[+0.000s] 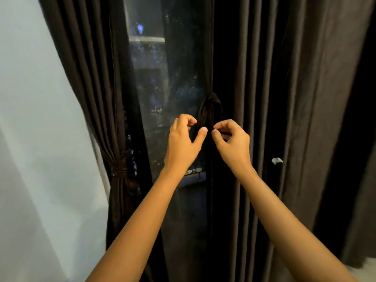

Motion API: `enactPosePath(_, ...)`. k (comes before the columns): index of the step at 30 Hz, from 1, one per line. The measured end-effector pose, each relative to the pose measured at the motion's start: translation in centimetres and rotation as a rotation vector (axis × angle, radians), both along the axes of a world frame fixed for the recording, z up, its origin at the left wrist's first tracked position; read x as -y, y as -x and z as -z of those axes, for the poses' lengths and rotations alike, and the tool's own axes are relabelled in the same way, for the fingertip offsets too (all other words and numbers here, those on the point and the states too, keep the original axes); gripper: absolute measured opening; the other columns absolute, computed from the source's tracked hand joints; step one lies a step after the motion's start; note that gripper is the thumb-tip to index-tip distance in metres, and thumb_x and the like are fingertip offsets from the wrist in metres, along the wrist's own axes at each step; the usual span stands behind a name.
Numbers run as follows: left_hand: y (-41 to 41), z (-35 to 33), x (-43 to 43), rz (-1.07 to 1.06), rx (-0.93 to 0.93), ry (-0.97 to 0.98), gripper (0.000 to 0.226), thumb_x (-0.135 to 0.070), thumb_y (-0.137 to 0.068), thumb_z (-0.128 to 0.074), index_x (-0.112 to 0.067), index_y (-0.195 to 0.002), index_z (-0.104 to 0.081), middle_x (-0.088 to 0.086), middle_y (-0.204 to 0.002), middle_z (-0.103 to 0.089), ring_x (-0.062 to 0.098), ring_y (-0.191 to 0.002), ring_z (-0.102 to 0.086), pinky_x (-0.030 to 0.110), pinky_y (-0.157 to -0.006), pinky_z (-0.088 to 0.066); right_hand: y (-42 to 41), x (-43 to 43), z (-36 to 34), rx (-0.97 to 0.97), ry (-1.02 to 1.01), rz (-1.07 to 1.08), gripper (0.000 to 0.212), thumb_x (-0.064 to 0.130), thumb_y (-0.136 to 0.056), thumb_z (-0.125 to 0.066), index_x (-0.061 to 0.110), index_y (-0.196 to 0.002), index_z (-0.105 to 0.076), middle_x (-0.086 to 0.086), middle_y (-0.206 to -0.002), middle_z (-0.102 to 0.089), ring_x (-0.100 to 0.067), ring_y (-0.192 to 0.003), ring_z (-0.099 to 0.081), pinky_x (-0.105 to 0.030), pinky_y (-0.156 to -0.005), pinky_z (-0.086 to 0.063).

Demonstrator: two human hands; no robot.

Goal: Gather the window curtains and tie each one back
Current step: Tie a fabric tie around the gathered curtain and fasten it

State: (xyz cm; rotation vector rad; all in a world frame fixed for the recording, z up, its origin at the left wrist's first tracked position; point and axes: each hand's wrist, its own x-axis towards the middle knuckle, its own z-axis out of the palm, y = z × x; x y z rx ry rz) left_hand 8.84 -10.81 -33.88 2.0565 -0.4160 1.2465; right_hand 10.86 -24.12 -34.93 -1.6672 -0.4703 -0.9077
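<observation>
One of two dark curtains is tied: the left curtain (85, 88), left of both hands, is cinched by its tieback (120, 169). The right curtain (274, 98) hangs ungathered behind the right hand (232, 141). That hand and the left hand (183, 143) curl their fingers at a second tieback (209, 112), hanging between and just above them. They are possibly pinching it, but it is too dark to tell.

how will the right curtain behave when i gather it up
Likely floppy: the right curtain hangs in long soft pleats. It should bunch tight, since the left curtain cinches narrow under its tie. Probably fairly heavy, as it looks long and thick.
</observation>
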Motion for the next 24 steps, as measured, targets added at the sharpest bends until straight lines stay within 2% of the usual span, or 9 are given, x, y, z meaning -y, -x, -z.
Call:
enactPosePath(5, -2.9, -6.4, 5.2, 0.017, 0.150, 0.028, 0.027, -0.030, -0.085, -0.065, -0.016, -0.102, -0.050, -0.004, -0.104, -0.049, 0.010, -0.093, -0.050, 0.024, -0.083, -0.044, -2.7, 5.4, -5.5, 0.278, 0.168, 0.159, 0.010, 0.012, -0.083, -0.061, 0.015, -0.093, -0.062, 0.008, -0.090, -0.060, -0.015, -0.088, -0.058, -0.029, -0.079, -0.048)
enactPosePath(8, -4.6, -11.3, 8.4, -0.018, 0.254, 0.047, 0.028, -0.031, -0.084, -0.063, -0.014, -0.103, -0.052, -0.002, -0.106, -0.049, 0.016, -0.098, -0.050, 0.033, -0.090, -0.043, -4.9, 8.7, -9.4, 0.357, 0.238, 0.213, 0.013, 0.014, -0.083, -0.061, 0.017, -0.095, -0.061, 0.007, -0.096, -0.057, -0.015, -0.092, -0.053, -0.019, -0.082, -0.040)
enactPosePath(9, -5.2, -12.9, 9.4, -0.034, 0.286, 0.050, 0.029, -0.032, -0.084, -0.062, -0.013, -0.103, -0.053, 0.000, -0.107, -0.050, 0.019, -0.100, -0.049, 0.033, -0.092, -0.042, -5.7, 9.7, -10.9, 0.387, 0.252, 0.228, 0.014, 0.015, -0.083, -0.061, 0.017, -0.096, -0.060, 0.005, -0.098, -0.056, -0.015, -0.094, -0.052, -0.021, -0.083, -0.041)
enactPosePath(11, -6.2, -15.9, 11.1, -0.066, 0.320, 0.058, 0.029, -0.034, -0.083, -0.060, -0.013, -0.102, -0.055, 0.004, -0.111, -0.050, 0.022, -0.105, -0.047, 0.027, -0.093, -0.036, -6.8, 11.5, -13.8, 0.451, 0.263, 0.248, 0.016, 0.015, -0.082, -0.061, 0.014, -0.098, -0.060, 0.000, -0.102, -0.055, -0.019, -0.096, -0.050, -0.025, -0.084, -0.040)
enactPosePath(13, -7.1, -18.6, 12.7, -0.103, 0.333, 0.071, 0.030, -0.036, -0.084, -0.060, -0.014, -0.103, -0.056, 0.005, -0.115, -0.048, 0.022, -0.109, -0.044, 0.022, -0.089, -0.031, -7.7, 13.3, -16.8, 0.495, 0.269, 0.258, 0.021, 0.017, -0.082, -0.061, 0.012, -0.103, -0.059, -0.004, -0.108, -0.051, -0.020, -0.101, -0.046, -0.023, -0.087, -0.036)
enactPosePath(17, -8.4, -22.9, 14.7, -0.253, 0.348, 0.095, 0.034, -0.039, -0.084, -0.060, -0.015, -0.105, -0.054, 0.005, -0.120, -0.040, 0.024, -0.111, -0.038, 0.025, -0.089, -0.027, -9.7, 16.2, -22.2, 0.539, 0.307, 0.297, 0.032, 0.023, -0.084, -0.063, 0.012, -0.112, -0.054, -0.005, -0.117, -0.046, -0.015, -0.105, -0.039, -0.011, -0.083, -0.030)
enactPosePath(19, -8.8, -24.8, 15.1, -0.323, 0.372, 0.107, 0.037, -0.040, -0.082, -0.061, -0.014, -0.106, -0.051, 0.006, -0.121, -0.038, 0.027, -0.111, -0.037, 0.030, -0.092, -0.033, -10.5, 17.1, -24.7, 0.537, 0.315, 0.240, 0.035, 0.023, -0.086, -0.062, 0.011, -0.116, -0.051, -0.004, -0.120, -0.044, -0.013, -0.107, -0.040, -0.007, -0.080, -0.029)
enactPosePath(21, -9.0, -26.8, 15.1, -0.350, 0.393, 0.137, 0.043, -0.039, -0.080, -0.064, -0.014, -0.110, -0.047, 0.008, -0.123, -0.036, 0.029, -0.112, -0.035, 0.030, -0.088, -0.033, -11.2, 17.3, -27.0, 0.524, 0.349, 0.187, 0.041, 0.025, -0.088, -0.062, 0.009, -0.123, -0.047, -0.005, -0.125, -0.044, -0.015, -0.111, -0.045, -0.012, -0.083, -0.032)
enactPosePath(24, -9.5, -29.6, 15.0, -0.351, 0.375, 0.182, 0.056, -0.033, -0.079, -0.066, -0.011, -0.120, -0.036, 0.012, -0.128, -0.035, 0.029, -0.115, -0.034, 0.024, -0.080, -0.023, -12.1, 16.9, -29.9, 0.468, 0.401, 0.148, 0.052, 0.028, -0.092, -0.057, 0.006, -0.134, -0.037, -0.011, -0.135, -0.041, -0.020, -0.120, -0.044, -0.017, -0.088, -0.029)
